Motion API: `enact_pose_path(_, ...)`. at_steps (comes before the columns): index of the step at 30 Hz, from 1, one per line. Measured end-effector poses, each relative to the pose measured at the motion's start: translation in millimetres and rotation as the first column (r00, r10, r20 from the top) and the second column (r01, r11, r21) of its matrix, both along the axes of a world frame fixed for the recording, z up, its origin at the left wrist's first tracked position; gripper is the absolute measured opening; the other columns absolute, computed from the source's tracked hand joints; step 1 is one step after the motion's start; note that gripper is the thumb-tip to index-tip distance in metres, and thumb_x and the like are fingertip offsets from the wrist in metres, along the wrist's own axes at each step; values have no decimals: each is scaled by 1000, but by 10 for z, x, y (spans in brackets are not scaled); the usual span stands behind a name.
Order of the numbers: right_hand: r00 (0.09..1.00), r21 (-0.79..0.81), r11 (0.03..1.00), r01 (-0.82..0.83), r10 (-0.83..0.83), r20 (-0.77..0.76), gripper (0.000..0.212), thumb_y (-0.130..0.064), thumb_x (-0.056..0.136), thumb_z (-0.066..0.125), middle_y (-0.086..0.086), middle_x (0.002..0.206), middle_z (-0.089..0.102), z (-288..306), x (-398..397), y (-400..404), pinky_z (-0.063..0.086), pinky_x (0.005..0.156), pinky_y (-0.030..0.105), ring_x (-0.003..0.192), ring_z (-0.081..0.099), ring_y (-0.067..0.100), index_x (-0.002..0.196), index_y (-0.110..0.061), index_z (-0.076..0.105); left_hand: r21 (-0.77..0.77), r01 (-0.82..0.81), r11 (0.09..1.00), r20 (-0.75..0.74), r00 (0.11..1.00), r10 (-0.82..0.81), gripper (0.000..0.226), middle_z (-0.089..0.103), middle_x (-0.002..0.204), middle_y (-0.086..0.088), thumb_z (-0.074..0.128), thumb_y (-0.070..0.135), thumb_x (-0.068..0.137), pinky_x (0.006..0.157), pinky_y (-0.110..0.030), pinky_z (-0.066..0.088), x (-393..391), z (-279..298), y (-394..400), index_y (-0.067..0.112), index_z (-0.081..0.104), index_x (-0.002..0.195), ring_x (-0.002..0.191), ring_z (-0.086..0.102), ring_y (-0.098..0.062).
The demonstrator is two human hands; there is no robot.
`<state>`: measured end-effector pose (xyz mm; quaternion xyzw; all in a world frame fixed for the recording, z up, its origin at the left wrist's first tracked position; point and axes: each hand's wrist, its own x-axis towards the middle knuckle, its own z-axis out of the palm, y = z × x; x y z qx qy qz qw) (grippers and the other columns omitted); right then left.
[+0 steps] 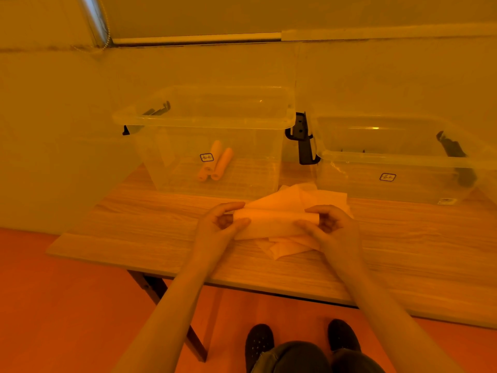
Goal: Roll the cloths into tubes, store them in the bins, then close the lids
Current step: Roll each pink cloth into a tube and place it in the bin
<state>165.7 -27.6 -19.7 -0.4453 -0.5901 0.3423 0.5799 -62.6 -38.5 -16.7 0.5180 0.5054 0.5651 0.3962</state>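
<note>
Cloth point(274, 220) lies near the middle of the table point(134, 238), its near part curled into a partial tube. Left hand point(219, 224) pinches the tube's left end, fingers curled round it; right hand point(329, 224) pinches the right end likewise. More cloths point(285, 247) lie underneath. Left bin point(209, 141) at the far edge holds two rolled cloths point(216, 164). Right bin point(398, 157) stands beside it, lid off.

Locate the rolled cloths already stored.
In the head view, two rolled cloths lie side by side on the floor of the left clear bin, behind its label sticker; the right bin appears empty.
</note>
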Motion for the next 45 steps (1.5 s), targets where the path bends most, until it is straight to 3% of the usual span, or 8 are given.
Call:
enact_pose_path(6,1000,24,1000,2,-2,-18,19,-18,77,74,-9,101,68,-16,11,12,53,79,18,97,64,1,93,-26,67,-32,-19,999,-42,999,17,26,70,105,4,72,16,82,78,-32,56,-7,-22,4,35,70,100,94,66,-14)
enact_pose_path(14,999,30,998,-49,49,3,42,-3,76,76,-13,111,64,-48,23,17,53,86,21,107,61,5,101,-34,64,23,-80,997,-74,994,82,21,70,88,8,68,19,86,76,-29,55,7,4,10,34,66,101,86,65,-4)
enact_pose_path(19,996,41,999,26,-29,84,32,-19,75,78,-17,105,63,-42,30,3,52,81,21,100,61,3,96,-38,63,22,5,1000,-70,998,-4,28,68,106,1,71,20,83,79,-35,56,-13,-26,7,31,67,108,97,64,-18)
enact_pose_path(22,994,35,998,50,-53,97,26,-27,74,76,-17,103,63,-21,18,-3,50,77,16,97,59,-2,94,-38,64,-1,6,1000,-42,999,-6,23,69,102,-2,71,19,82,77,-34,56,-3,-25,2,30,68,101,95,65,-22)
enact_pose_path(29,996,36,999,-18,14,88,35,-10,77,77,-15,107,64,-29,24,-33,53,80,17,100,61,0,99,-35,65,-8,-46,999,-79,996,45,10,65,104,4,65,24,87,73,-28,53,20,17,-18,24,65,97,94,62,-14)
enact_pose_path(35,991,32,999,8,-12,131,33,-19,76,77,-18,102,63,1,13,-58,52,78,19,97,60,-4,95,-40,62,4,-17,1000,40,999,17,21,70,103,-1,69,10,84,76,-29,56,16,29,-35,22,65,100,95,67,-14)
enact_pose_path(40,989,-10,999,-51,52,141,31,-22,71,78,-13,107,67,61,177,19,54,82,20,102,62,-1,100,-26,69,-3,48,999,-4,999,-48,28,71,107,-2,75,4,77,78,-31,57,38,42,-24,17,69,101,96,68,-18)
enact_pose_path(45,998,-104,993,-62,63,7,34,-25,63,77,-5,108,69,74,366,97,54,86,26,103,63,5,95,-15,72,30,92,995,-57,994,-90,34,70,108,-3,77,4,74,83,-37,57,209,84,58,25,71,100,98,67,-21)
